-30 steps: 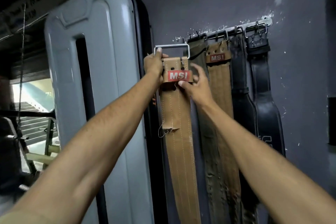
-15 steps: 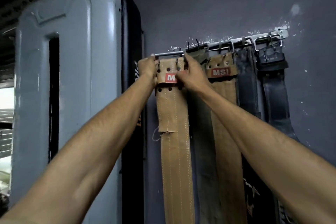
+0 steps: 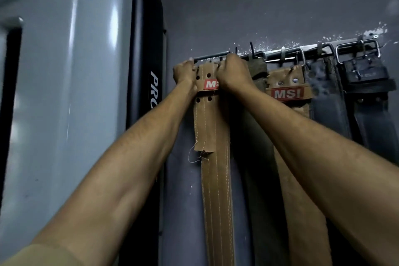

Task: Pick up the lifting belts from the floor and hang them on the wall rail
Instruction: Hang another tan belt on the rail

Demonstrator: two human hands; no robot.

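Gripping the top of the tan stitched leather lifting belt (image 3: pixel 216 179) with both hands, I have my left hand (image 3: pixel 185 72) wrapped round its left edge, the fingers (image 3: pixel 188 64) curled tight just below the grey metal buckle bar (image 3: pixel 210 56). My right hand (image 3: pixel 234 73) is clenched over the right edge, hiding part of the red MSI label (image 3: pixel 209 84). The belt's top sits at the left end of the silver metal wall rail (image 3: pixel 291 49), and the strap hangs straight down the dark wall; whether the buckle is on a hook I cannot tell. To its right hang an olive belt (image 3: pixel 257 71), a second tan belt (image 3: pixel 287 80), a dark grey belt (image 3: pixel 323 97) and a black leather belt (image 3: pixel 367 84). A pale grey moulded panel (image 3: pixel 64 93) stands to the left.
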